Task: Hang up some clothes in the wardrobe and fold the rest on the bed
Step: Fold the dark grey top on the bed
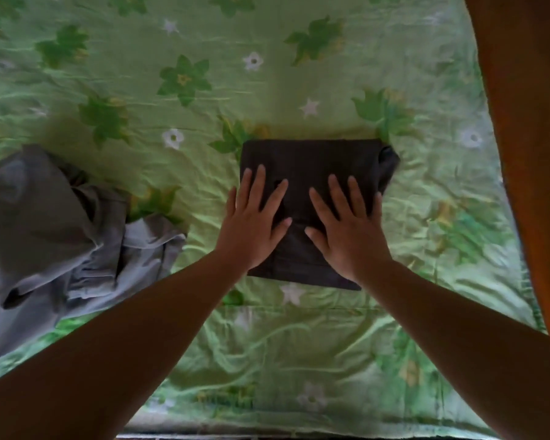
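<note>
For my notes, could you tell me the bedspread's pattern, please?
The bedspread is light green with green and white flowers; head view.

The scene is lit dimly and evenly, without glare; the floral bedspread (299, 42) is shown brightest across its middle and right, while the forearms (124, 328) near the lower edge are left underexposed and nearly featureless. A soft shadow is cast on the bedspread just beyond the grey clothes (45, 217), and little detail is kept in the dark folded garment (308, 160). Focus is soft throughout, the edges are bent by wide-angle distortion, and the orange surface (521, 122) at the right is smeared.
</note>
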### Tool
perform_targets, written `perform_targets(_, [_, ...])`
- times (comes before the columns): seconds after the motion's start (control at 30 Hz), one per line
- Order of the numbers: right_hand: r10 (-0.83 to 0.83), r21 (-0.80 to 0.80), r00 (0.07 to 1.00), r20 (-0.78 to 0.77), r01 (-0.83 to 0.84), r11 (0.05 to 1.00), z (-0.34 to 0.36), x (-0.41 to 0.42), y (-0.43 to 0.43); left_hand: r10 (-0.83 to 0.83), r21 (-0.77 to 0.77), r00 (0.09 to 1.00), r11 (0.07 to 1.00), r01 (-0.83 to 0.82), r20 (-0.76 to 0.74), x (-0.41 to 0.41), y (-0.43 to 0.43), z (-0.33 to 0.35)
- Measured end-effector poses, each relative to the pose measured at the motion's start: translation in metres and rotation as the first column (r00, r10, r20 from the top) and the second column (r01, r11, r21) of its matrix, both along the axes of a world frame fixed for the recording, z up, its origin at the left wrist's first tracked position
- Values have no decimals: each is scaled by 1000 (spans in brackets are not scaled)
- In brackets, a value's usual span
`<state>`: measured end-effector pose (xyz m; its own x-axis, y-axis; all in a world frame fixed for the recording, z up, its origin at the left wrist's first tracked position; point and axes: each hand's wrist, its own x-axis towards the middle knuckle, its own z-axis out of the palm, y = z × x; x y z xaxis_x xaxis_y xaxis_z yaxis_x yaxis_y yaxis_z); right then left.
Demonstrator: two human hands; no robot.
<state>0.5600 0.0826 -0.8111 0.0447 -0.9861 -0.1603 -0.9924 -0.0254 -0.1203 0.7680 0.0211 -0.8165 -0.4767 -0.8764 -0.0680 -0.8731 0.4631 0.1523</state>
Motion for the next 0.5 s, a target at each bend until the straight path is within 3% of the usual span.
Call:
perform_targets(0.13, [-115, 5, 993, -24, 115, 993, -39, -1, -16, 5, 18, 1000, 1000, -6, 31, 5, -14, -38])
perform_targets(0.33, [-127, 39, 992, -21, 128, 991, -43, 1, -18, 2, 57, 999, 998, -4, 43, 2, -19, -41])
perform_targets(0.4, [-157, 61, 986, 46, 154, 986, -31, -1, -20, 12, 73, 1000, 997, -11, -12, 4, -21, -31])
perform_targets(0.5, [-216, -51, 972, 97, 221, 974, -12, -10, -35, -17, 16, 986, 1000, 20, -166, 5, -38, -20])
